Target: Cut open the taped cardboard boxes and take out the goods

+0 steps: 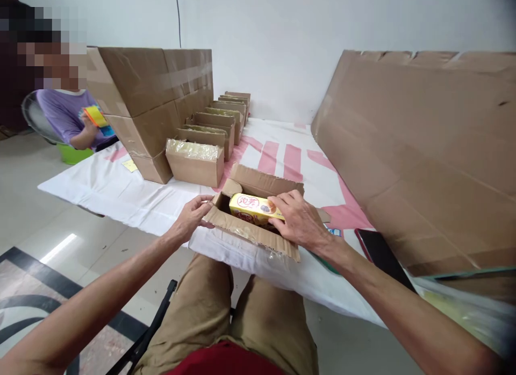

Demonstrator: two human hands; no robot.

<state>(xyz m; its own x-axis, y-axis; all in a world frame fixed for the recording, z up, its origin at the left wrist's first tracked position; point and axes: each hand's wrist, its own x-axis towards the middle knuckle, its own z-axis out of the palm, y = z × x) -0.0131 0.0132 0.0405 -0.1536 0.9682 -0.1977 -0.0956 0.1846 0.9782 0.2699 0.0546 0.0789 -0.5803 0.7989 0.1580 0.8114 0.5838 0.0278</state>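
An open cardboard box (250, 232) sits on the white cloth right in front of my knees. Inside it lies a yellow packet with red print (249, 206). My right hand (297, 219) rests on the packet's right end, fingers curled over it. My left hand (192, 216) grips the box's left flap at its corner, fingers bent round the cardboard edge.
A row of several small open boxes (196, 162) runs back along larger taped cartons (149, 103). A big flattened cardboard sheet (423, 149) leans on the right. A dark phone (379, 251) lies on the cloth. A seated person in purple (66, 117) holds a tape roll at far left.
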